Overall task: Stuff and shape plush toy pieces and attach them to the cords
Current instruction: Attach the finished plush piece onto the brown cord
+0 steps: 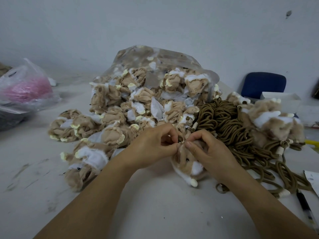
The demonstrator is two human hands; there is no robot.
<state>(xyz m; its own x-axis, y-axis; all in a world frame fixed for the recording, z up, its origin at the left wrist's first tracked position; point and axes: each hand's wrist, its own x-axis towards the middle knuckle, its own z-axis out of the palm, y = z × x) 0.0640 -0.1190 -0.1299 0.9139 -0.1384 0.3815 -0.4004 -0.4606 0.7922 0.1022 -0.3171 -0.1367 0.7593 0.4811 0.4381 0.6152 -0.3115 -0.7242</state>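
A tan and white plush toy [187,163] lies on the white table [155,204] with its face up. My left hand [153,145] pinches its top edge, beside a small ring at the fingertips. My right hand [210,150] grips the toy's body, thumb pressed at the same top spot. A tangle of brown cords [229,128] lies just right of my hands. One cord end with a metal ring [221,188] rests by my right wrist. A heap of inside-out plush pieces [131,107] spills from a clear bag [164,56] behind my hands.
Turned plush toys [274,118] sit on the cords at the right. A black pen [305,207] and a paper slip [312,178] lie at the right edge. A plastic bag with pink filling [25,87] stands far left. A blue chair back [263,84] stands behind the table.
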